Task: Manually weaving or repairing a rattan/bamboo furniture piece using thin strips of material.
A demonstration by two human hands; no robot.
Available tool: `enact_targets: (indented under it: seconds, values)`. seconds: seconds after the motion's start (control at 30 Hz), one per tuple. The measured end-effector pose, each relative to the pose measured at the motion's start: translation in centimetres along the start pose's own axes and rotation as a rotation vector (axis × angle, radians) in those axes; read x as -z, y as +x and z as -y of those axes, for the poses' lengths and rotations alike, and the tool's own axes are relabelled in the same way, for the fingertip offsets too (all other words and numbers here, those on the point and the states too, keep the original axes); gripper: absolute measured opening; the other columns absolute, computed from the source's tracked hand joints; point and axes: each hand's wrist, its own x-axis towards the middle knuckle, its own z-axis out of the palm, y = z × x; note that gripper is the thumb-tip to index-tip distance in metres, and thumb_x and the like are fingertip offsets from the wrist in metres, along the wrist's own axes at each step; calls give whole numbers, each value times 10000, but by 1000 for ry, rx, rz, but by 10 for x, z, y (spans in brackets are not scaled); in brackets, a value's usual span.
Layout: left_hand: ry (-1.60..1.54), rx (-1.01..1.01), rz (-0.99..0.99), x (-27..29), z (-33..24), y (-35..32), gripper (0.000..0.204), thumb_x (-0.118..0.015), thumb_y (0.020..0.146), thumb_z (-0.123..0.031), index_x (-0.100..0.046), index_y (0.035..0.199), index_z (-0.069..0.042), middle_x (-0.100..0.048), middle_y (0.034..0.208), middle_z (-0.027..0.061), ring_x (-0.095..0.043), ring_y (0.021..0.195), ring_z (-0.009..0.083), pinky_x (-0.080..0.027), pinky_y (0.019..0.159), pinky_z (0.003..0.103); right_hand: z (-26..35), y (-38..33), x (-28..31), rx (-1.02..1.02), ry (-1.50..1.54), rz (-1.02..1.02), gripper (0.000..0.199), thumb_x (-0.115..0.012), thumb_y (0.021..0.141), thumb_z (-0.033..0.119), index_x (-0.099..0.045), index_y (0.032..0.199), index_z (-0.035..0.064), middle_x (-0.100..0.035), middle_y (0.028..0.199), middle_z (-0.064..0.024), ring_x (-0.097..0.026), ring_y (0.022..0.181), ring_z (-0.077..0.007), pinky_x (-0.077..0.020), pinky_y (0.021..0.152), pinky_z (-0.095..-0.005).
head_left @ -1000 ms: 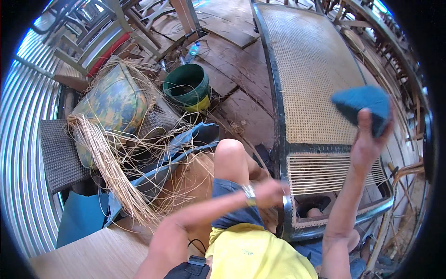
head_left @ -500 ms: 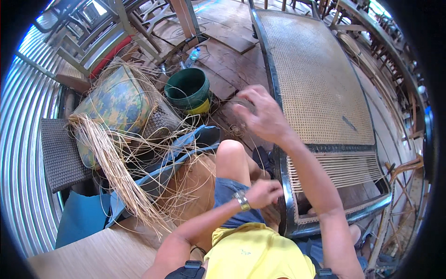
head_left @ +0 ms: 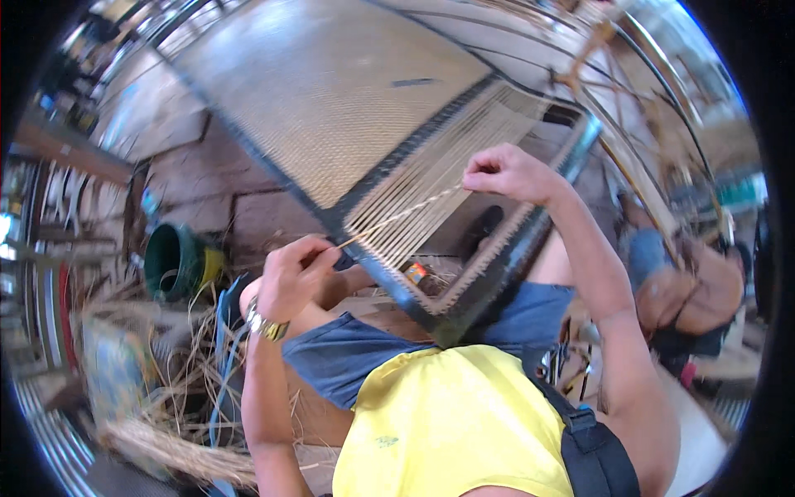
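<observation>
A thin pale cane strand (head_left: 397, 217) runs taut between my two hands, across the open end of a dark-framed panel (head_left: 505, 248). My left hand (head_left: 294, 277), with a metal watch on its wrist, pinches the strand's lower end beside the frame. My right hand (head_left: 505, 172) is closed on the upper end, over the bare lengthwise strands (head_left: 451, 178). Beyond them lies the finished woven cane (head_left: 331, 91). The panel rests tilted over my knees.
A green bucket (head_left: 174, 261) stands on the wooden floor at the left. Loose cane strands and a bundle (head_left: 166, 431) lie at the lower left, with a blue strap among them. Metal chair frames (head_left: 646, 124) crowd the right side.
My head has turned, so the panel now lies diagonally and close. My right hand came down from the panel onto the strand, and my left hand rose from my knee and took its other end.
</observation>
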Motion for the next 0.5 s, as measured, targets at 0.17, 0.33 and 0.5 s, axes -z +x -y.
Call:
enact_targets:
  seconds: [0.17,0.33,0.5]
  values:
    - [-250,114,165,-25,11,11,147,-661,943,-133,-691,947,12,-659,734,-3,-595,669,70,-475,614,236,-45,-36,33,19,94,-142,149,-694,922,167,-721,937,21,-650,795,41,-547,714,-47,-460,656,-233]
    - [-289,321,-32,-38,31,28,179,-638,977,-219,-665,1038,-53,-678,840,29,-576,709,76,-450,631,215,-56,-111,65,140,-375,-834,277,-699,933,169,-658,1169,32,-661,990,-15,-611,841,-73,-505,741,-237]
    - [-676,262,1,-40,63,39,204,-615,993,-146,-613,1168,-42,-674,1071,96,-610,847,104,-500,709,220,-83,-254,70,-53,-356,-872,284,-678,951,205,-641,1169,27,-666,972,-24,-617,859,-89,-511,759,-256]
